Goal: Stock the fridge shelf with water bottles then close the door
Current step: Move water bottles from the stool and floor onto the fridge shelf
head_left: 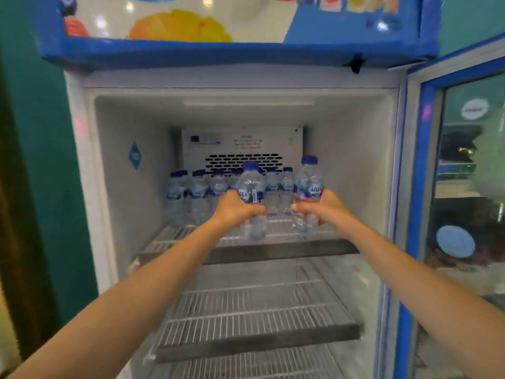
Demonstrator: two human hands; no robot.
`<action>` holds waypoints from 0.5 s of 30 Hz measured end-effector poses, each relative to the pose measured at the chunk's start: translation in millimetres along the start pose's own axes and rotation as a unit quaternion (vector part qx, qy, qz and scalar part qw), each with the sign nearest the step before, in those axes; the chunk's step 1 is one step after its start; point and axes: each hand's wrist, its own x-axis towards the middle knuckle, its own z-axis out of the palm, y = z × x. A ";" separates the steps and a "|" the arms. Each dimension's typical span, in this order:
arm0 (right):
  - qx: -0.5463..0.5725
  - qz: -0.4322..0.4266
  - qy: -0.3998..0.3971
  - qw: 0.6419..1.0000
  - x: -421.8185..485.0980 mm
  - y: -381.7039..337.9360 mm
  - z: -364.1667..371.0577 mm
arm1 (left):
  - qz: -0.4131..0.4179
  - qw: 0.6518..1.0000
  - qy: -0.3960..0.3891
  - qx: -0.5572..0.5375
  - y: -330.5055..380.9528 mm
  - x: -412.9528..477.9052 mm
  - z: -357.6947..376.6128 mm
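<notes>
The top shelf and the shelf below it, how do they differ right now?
The top shelf carries a row of water bottles along its back; the lower shelf carries nothing visible. Both hands, left and right, each with a grip on a bottle, are over the top shelf, none over the lower shelf. Both are wire racks with dark front edges.

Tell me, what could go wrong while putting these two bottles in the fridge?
1. The bottle in the left hand or the one in the right hand could bump the row of bottles at the back of the top shelf and tip some over.
2. On the wire shelf, a bottle set down crooked might wobble and fall.
3. The door is wide open, so cold air may be escaping.
</notes>
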 end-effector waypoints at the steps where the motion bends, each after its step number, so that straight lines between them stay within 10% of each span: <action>1: -0.002 0.007 0.003 1.000 8.6 6.1 -1.1 | 0.000 1.000 -0.010 -0.001 -3.4 11.3 8.4; 15: 0.008 0.069 0.048 0.996 134.8 89.9 -12.2 | -0.005 0.996 -0.072 -0.058 -29.9 130.4 90.9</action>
